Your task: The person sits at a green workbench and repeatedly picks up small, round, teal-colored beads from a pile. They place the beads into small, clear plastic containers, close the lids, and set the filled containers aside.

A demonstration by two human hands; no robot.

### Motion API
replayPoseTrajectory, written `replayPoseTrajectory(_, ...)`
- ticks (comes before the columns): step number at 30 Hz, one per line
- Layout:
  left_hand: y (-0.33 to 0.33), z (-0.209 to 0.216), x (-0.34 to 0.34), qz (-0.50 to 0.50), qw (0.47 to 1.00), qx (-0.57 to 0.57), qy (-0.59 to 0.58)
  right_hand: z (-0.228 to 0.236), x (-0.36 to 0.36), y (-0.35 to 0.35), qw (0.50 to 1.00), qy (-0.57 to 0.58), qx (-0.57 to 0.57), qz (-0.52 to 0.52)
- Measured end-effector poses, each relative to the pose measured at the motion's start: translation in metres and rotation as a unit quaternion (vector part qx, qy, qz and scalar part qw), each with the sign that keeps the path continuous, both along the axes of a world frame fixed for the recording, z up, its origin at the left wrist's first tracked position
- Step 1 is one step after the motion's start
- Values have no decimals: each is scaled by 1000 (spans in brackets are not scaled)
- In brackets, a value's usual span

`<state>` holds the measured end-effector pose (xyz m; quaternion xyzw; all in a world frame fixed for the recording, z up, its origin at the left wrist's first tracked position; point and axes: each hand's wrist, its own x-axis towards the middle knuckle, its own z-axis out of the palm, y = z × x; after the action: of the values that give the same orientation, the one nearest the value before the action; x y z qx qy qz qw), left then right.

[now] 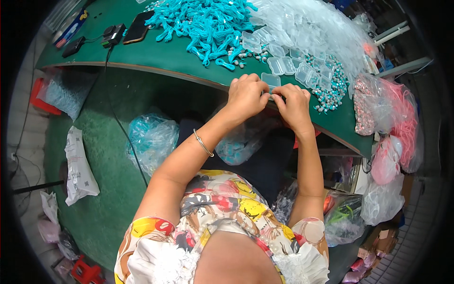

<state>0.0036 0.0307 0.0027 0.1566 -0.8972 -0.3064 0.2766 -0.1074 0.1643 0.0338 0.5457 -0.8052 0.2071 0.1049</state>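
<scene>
At the table's front edge, my left hand point(247, 97) and my right hand point(294, 107) are close together, fingers bent and thumbs almost meeting. Between them is a small clear plastic case point(271, 80), its lid up; both hands grip its near part, and my fingers hide what lies inside. Just beyond stand several more open clear cases point(282, 66). Right of these lies a heap of small teal-and-grey earplug-like pieces point(333, 94). A large pile of bundled turquoise cords point(208, 26) is farther back, to the left of a mound of clear cases point(307, 28).
A phone point(138, 28) and a small black device point(113, 35) with a hanging cable lie on the green table point(189, 59) at left. Bags of pink cords point(402, 123) and pink pieces point(364, 104) are at the right edge. Filled plastic bags point(152, 142) stand on the floor.
</scene>
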Motion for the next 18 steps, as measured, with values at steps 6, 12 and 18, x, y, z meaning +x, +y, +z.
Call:
replayPoseTrajectory(6, 1, 3, 9, -9, 999, -37, 11, 4, -11, -5, 997, -74, -17, 15)
replayPoseTrajectory(12, -7, 0, 15, -29, 996, -87, -20, 22, -9, -72, 983, -54, -66, 161)
replayPoseTrajectory(18, -12, -10, 18, -36, 996, -84, -3, 11, 3, -146, 986, -22, 118, 118)
